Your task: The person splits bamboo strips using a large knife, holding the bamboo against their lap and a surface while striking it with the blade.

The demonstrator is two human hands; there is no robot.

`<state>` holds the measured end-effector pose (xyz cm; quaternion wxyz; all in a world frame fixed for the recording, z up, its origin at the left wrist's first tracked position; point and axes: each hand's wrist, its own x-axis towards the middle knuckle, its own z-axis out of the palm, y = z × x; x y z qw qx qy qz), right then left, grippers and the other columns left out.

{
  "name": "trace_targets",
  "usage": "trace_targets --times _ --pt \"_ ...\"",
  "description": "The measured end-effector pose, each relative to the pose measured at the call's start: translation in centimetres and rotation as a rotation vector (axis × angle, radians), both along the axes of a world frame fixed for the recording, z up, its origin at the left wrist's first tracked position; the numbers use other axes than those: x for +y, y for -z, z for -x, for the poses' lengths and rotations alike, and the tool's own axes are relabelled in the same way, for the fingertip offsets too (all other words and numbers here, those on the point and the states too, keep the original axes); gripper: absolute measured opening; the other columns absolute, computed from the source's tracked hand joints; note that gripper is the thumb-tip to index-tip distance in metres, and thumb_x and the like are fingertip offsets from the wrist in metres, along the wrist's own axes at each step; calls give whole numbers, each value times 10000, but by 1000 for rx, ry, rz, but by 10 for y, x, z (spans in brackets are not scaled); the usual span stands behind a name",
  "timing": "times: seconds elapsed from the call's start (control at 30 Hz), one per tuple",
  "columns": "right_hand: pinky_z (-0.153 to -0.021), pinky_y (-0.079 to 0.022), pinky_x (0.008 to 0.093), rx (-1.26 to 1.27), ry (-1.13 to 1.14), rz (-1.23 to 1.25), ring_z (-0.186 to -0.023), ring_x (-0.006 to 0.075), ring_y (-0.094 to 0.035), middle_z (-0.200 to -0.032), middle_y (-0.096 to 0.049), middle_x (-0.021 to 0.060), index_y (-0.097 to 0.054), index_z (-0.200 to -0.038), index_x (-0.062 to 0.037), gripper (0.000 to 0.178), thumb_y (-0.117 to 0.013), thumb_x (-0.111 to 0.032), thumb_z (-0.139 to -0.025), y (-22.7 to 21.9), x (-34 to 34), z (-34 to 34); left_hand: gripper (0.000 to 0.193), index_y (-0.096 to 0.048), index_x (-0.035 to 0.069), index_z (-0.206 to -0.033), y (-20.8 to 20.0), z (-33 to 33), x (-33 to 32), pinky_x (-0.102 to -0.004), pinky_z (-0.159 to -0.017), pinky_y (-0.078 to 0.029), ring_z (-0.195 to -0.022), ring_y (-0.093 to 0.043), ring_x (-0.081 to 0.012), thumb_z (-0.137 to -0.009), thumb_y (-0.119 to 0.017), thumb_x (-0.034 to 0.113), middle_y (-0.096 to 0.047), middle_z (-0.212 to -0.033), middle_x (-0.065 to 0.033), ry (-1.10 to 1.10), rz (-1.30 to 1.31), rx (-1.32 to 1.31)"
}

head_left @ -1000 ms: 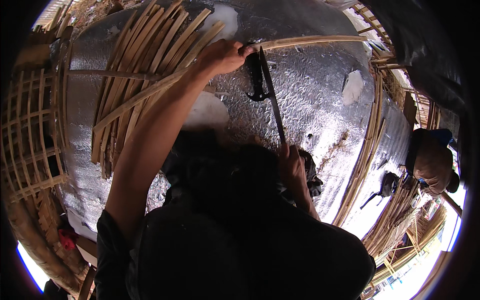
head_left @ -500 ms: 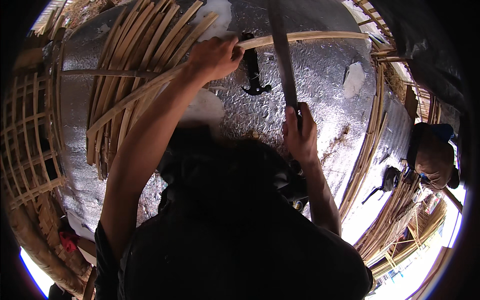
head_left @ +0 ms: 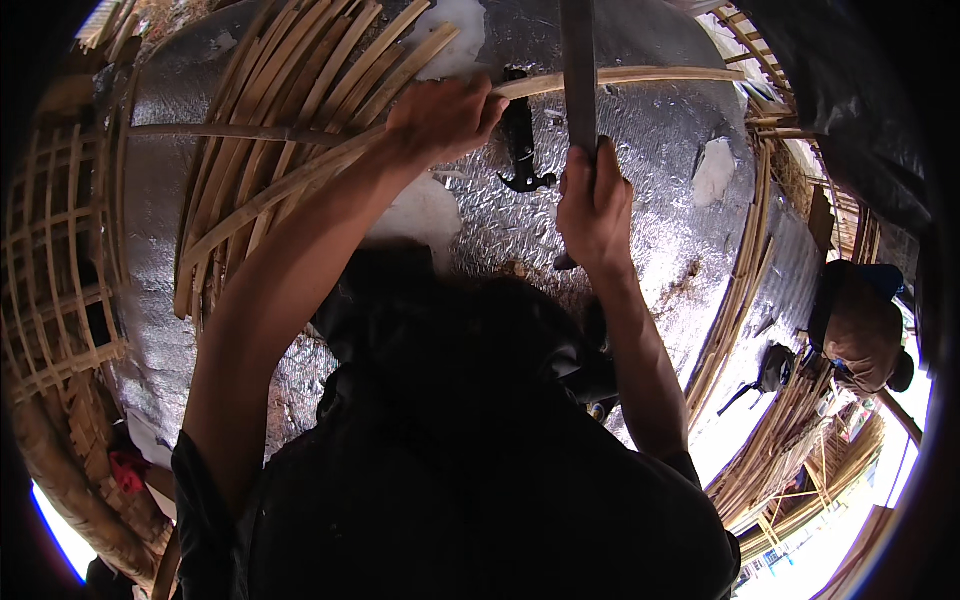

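My left hand is closed around a long bamboo strip, which runs from the slat pile on the left across to the right side. In my right hand is the dark handle of a machete. Its long flat blade points away from me and crosses over the strip, right of my left hand; its tip is cut off by the top edge. Under the strip, between my hands, a black claw hammer lies on the silvery foil-like sheet.
Many bamboo slats are heaped at left, beside a bamboo lattice. Long strips line the sheet's right side. Beyond them a person is near a black bag and bundled strips.
My right hand has pushed the machete forward, away from me, with its blade shifting slightly right. The view has shifted a little; my left hand still grips the strip.
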<state>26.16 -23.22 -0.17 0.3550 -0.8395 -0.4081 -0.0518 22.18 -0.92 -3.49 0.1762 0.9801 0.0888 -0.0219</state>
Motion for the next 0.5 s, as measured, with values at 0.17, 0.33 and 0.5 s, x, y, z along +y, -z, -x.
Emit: trace_targets --times 0.17,0.33,0.5 --pt "-431 -459 503 538 190 210 -552 446 -651 -615 -615 237 -486 -1009 -13 118 -518 -124 -1028 1 3 4 289 -623 92 -1084 1 0 5 -483 -610 -577 -687 -717 -348 -1030 -547 366 -690 -725 -165 68 -45 -87" --pt "-423 -454 482 399 138 170 -555 403 -671 -583 -589 206 -479 -989 -8 129 -495 -126 -1038 -14 7 3 282 -613 102 -1097 0 -2 -8 -493 -577 -569 -692 -718 -345 -1035 -533 366 -687 -725 -170 0 -25 30" --pt "-402 -429 461 255 130 -74 -500 358 -657 -551 -554 166 -468 -954 -8 134 -493 -109 -1038 -59 28 -5 285 -571 80 -1089 11 5 2 -489 -552 -568 -635 -707 -348 -1043 -511 354 -673 -695 -170 73 -82 -101"
